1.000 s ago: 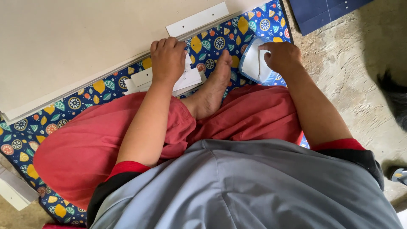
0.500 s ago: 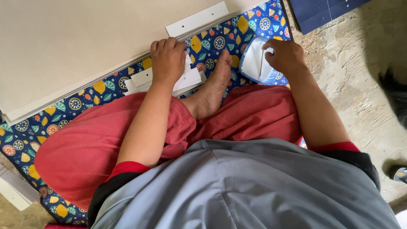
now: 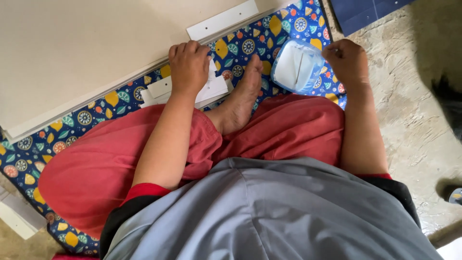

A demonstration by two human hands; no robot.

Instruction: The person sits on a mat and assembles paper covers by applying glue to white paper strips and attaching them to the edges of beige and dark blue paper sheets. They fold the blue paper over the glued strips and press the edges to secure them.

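Clear plastic bag point(image 3: 297, 66) | right hand point(image 3: 347, 59) pinching | left hand point(image 3: 188, 65) on paper point(image 3: 214, 88)

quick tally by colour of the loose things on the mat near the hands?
White: 2, narrow drilled strip, flat pieces under the left hand
Clear: 1, plastic bag held by the right hand
Total: 3

The scene is seen from a single camera worn on the head, aimed steeply down over the torso and crossed legs. The floor is viewed from close range. The left hand point(image 3: 188, 65) and the right hand point(image 3: 347, 60) are caught near the top of the frame, with the patterned mat point(image 3: 240, 45) beneath them.
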